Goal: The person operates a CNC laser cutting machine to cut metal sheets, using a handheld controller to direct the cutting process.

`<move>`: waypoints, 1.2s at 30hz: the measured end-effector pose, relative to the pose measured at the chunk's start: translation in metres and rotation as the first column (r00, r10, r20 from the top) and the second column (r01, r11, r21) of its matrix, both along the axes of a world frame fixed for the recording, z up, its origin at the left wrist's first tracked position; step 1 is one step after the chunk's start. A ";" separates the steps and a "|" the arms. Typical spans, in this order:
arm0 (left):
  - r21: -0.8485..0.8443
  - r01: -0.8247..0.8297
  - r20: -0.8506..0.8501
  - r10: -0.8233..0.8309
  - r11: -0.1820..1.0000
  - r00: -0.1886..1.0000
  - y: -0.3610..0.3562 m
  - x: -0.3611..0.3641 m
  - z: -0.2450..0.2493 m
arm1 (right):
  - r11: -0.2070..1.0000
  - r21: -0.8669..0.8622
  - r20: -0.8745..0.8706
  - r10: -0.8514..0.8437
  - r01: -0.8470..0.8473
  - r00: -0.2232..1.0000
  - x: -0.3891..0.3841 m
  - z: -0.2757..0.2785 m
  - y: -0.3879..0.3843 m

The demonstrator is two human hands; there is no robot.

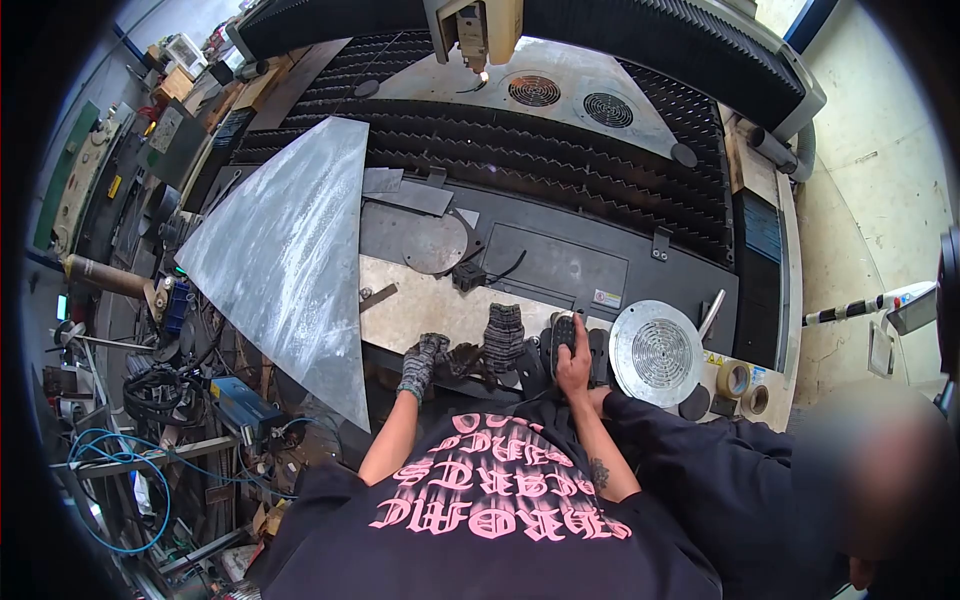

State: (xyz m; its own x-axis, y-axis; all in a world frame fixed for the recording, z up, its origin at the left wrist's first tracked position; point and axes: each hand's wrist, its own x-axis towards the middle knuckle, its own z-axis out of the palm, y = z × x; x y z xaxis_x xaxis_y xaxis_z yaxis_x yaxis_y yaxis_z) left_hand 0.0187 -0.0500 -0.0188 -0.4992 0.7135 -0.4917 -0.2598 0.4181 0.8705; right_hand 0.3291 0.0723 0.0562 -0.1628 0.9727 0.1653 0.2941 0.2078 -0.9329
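Note:
A grey knitted work glove covers my left hand [424,362], its fingers curled at the front edge of a pale metal sheet [410,300]. What they hold, if anything, is hidden. Beside it lies a dark crumpled glove [463,359]. Another striped knitted glove [503,335] lies between my hands. My bare right hand [573,362] is wrapped round a black handheld remote [561,335], thumb along its face. Just right of it stands a round metal disc with a slotted grille [656,352].
Ahead is a laser cutter's head [475,40] over a toothed bed with a cut sheet [640,125]. A large triangular sheet [290,260] juts out at left. A co-worker's dark sleeve [690,440] reaches in from the right. Tape rolls [733,379] sit nearby.

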 end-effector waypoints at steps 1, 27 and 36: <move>-0.029 0.020 -0.009 -0.021 0.999 1.000 0.000 -0.001 0.001 | 1.000 0.004 0.005 -0.001 0.001 1.000 0.000 0.000 0.000; -0.050 0.106 -0.085 -0.110 0.993 0.990 0.000 0.002 0.011 | 1.000 -0.020 -0.016 0.017 -0.018 1.000 0.000 -0.002 0.000; -0.059 0.256 -0.348 -0.260 0.965 0.901 -0.009 -0.013 -0.036 | 0.994 0.105 0.036 -0.019 0.015 0.999 -0.002 0.000 0.001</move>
